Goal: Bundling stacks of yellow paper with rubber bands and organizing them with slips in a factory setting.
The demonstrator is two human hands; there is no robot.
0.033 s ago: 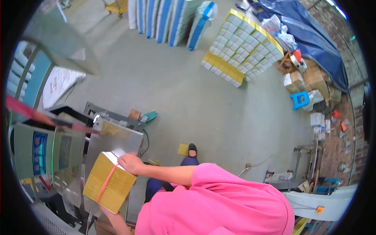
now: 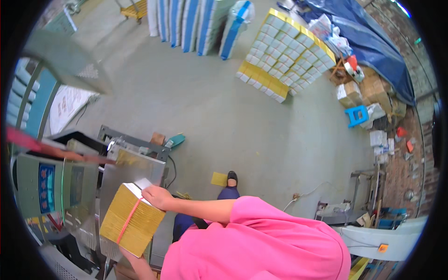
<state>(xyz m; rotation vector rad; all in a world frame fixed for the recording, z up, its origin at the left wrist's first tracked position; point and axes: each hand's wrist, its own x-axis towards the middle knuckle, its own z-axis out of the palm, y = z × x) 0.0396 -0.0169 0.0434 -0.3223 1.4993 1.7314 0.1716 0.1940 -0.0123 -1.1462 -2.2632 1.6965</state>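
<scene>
A thick bundle of yellow paper sheets [image 2: 126,221], with a pinkish-red band around its middle, is held tilted over a metal machine table [image 2: 149,163]. White shows along its upper edge. My right hand [image 2: 157,198] is closed on the bundle's upper right corner, next to a small white piece [image 2: 142,183] whose kind I cannot make out. From below, my left hand [image 2: 133,257] supports the bundle's lower edge; its fingers are hidden behind the paper.
A grey machine housing [image 2: 28,172] stands at the left, crossed by a blurred pink streak, perhaps a reflection. Stacked yellow-and-white bundles [image 2: 284,56], blue-and-white striped sacks [image 2: 205,28] and a blue stool [image 2: 357,115] are farther off. A yellow sheet [image 2: 219,178] lies by my foot.
The view has shifted very slightly. The blurred pink streak at the left sits a little lower, and both hands keep the bundle in nearly the same pose.
</scene>
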